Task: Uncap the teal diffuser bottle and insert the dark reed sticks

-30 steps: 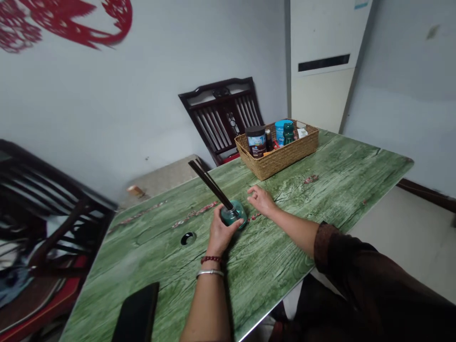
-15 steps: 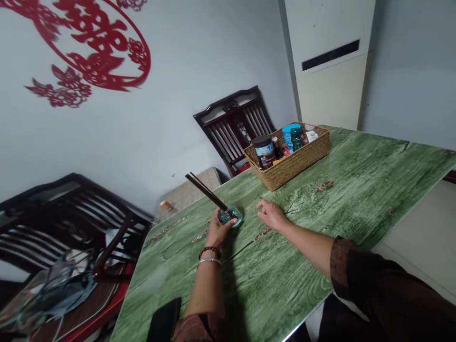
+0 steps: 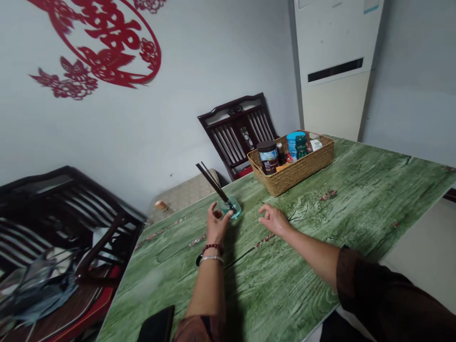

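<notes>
A teal glass reed diffuser [image 3: 235,207] with dark sticks [image 3: 213,183] leaning to the upper left stands on the green wood-patterned table [image 3: 285,275]. Just in front of it is my left hand [image 3: 218,223], thumb and index finger spread in a curve. The thumb tip is close to the glass; whether it touches I cannot tell. Dark red beads and a silver bangle circle the left wrist. To the right of the diffuser, my right hand [image 3: 275,221] hovers low over the table, fingers loosely bent and apart, holding nothing.
A woven basket [image 3: 302,175] with jars and bottles sits at the table's back. A black phone-like object [image 3: 156,325] lies at the near left. Dark wooden chairs [image 3: 237,133] stand beyond the table and at left. A small orange-brown object [image 3: 161,205] rests on a surface behind the table.
My left hand has loosened from around the diffuser and drawn back slightly toward me, its fingers now apart. The right hand stays about where it was. The view has shifted a little.
</notes>
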{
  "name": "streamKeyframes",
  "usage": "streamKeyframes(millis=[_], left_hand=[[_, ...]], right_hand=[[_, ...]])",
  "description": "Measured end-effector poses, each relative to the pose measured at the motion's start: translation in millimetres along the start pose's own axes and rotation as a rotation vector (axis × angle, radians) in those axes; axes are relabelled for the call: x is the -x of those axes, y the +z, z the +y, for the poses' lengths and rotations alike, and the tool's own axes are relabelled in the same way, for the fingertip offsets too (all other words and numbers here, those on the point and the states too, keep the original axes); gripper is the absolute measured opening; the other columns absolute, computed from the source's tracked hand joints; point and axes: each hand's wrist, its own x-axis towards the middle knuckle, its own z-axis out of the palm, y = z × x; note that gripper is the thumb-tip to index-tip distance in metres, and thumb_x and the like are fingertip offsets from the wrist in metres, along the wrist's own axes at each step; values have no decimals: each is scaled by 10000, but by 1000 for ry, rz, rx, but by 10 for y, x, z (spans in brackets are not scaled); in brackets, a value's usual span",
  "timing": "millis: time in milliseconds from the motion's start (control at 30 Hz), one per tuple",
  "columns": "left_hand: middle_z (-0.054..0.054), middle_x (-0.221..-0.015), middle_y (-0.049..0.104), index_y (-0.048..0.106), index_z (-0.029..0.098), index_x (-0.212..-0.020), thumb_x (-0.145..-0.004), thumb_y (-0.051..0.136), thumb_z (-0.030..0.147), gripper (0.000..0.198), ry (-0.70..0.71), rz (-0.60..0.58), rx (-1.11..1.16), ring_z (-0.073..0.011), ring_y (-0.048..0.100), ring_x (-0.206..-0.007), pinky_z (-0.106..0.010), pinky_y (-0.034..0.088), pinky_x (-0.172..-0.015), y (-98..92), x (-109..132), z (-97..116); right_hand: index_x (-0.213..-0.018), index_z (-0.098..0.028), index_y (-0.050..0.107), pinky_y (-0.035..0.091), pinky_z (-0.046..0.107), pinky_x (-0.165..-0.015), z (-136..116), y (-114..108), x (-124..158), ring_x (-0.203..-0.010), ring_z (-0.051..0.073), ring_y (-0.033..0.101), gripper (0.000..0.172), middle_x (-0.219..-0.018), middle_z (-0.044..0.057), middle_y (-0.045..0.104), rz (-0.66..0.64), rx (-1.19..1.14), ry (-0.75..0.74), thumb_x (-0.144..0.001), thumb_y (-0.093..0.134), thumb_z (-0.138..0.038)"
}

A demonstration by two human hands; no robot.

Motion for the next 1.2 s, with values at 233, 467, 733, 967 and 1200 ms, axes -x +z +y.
streamKeyframes(millis=[233, 467, 733, 967, 1200], left_hand=[[144, -576, 387, 481, 353, -1437, -729, 846, 237, 805, -199, -56, 597, -19, 334, -417, -155, 370, -487, -187, 912, 330], [115, -544, 326, 508, 390, -1446, -850, 628, 16, 714, -150, -228, 1059, -22, 372, -394, -133, 375, -465, -296, 1103, 492], [109, -550, 308, 515, 387, -1438, -852, 603, 9, 703, -209, -213, 1132, -26, 331, -390, -122, 350, -456, -133, 1080, 217], [115, -527, 354, 579, 311, -1381, -843, 614, 1, 622, -328, -146, 1217, -14, 376, -389, -112, 368, -460, -123, 1107, 11], [117, -523, 356, 590, 318, -1350, -864, 591, 9, 576, -314, -142, 1152, -17, 344, -377, -110, 360, -457, -172, 1097, -22]], right_hand=[[-1046, -210, 690, 233, 217, -511, -93, -98, -22, -470, 90, 275, 367, -486, -132, 289, 39, -367, 70, -697, 624, -118], [-1369, -240, 556, 222, 188, -421, -716, -285, 17, -441, 57, 120, 722, -499, -170, 251, -273, -1032, 23, -661, 700, -219], [-1416, -287, 508, 214, 197, -446, -898, -212, -39, -431, 62, 113, 733, -496, -164, 199, -425, -1301, -46, -721, 718, -181], [-1461, -303, 446, 134, 202, -460, -77, 203, 50, -413, 64, 111, 851, -475, -176, 165, -386, -1381, 247, -667, 693, -123], [-1421, -302, 487, 125, 209, -468, -81, 183, 34, -402, 59, 121, 813, -460, -180, 173, -400, -1389, 251, -660, 710, -120]])
